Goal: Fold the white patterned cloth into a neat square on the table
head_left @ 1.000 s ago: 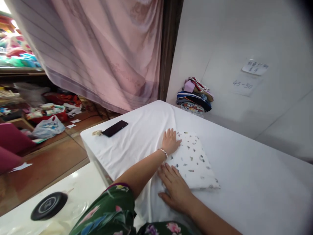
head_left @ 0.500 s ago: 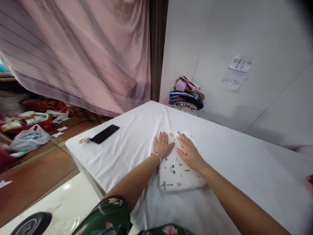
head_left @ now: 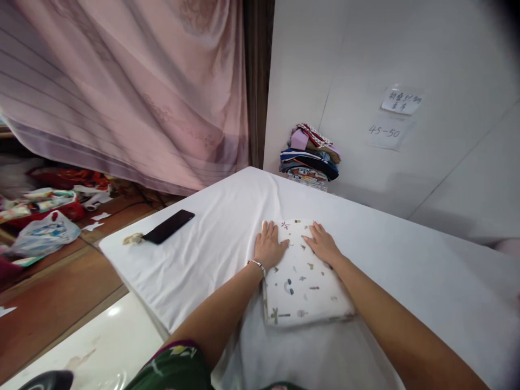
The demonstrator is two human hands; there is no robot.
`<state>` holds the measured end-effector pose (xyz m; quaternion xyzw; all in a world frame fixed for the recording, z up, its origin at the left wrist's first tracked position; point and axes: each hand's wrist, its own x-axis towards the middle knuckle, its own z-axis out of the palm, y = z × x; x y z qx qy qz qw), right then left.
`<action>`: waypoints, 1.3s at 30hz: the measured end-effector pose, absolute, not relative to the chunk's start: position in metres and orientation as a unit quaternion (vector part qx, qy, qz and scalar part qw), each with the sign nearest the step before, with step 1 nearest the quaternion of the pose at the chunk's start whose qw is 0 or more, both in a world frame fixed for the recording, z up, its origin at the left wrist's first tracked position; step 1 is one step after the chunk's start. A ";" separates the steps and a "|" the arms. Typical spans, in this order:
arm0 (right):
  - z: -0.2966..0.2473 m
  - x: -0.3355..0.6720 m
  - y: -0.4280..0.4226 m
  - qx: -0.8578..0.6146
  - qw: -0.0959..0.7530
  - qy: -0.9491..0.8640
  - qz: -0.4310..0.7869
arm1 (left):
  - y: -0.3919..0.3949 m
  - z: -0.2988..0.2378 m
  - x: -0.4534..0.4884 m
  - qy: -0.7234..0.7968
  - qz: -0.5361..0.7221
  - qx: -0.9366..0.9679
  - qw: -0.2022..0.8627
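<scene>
A folded white cloth [head_left: 304,287], printed with small leaves, rainbows and other motifs, lies flat before me on the white-covered table [head_left: 211,260]. My left hand [head_left: 270,245] rests palm down on its left far part, fingers spread and a bracelet on the wrist. Across from it, my right hand [head_left: 324,244] presses on the far right edge, its fingers stretched out. Both hands touch the cloth from above and neither grips it. The part under the palms is hidden.
A dark phone [head_left: 169,226] with a pale tassel lies toward the table's left corner. Beyond the far edge, a stack of folded clothes [head_left: 309,154] stands against the white wall. A pink curtain [head_left: 182,97] hangs at the back left. A glossy white surface [head_left: 105,336] adjoins below left.
My right hand has slid right, from the cloth's upper middle to its right edge, uncovering more of the print. My left hand stays nearly in place. The view has shifted slightly.
</scene>
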<state>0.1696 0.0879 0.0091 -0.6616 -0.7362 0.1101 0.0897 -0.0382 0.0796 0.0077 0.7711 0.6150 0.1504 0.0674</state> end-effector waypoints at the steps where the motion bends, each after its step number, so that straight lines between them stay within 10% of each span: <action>1: 0.008 0.171 0.089 -0.663 0.097 -0.733 0.114 | 0.080 0.008 -0.038 0.615 0.151 0.771 0.068; 22: 0.032 0.198 0.021 -0.665 0.335 -0.480 0.464 | 0.073 0.017 -0.040 0.696 0.235 0.675 0.073; 39: 0.021 0.305 -0.084 -0.788 0.386 -0.387 0.284 | 0.074 0.017 0.102 0.545 0.218 0.781 0.213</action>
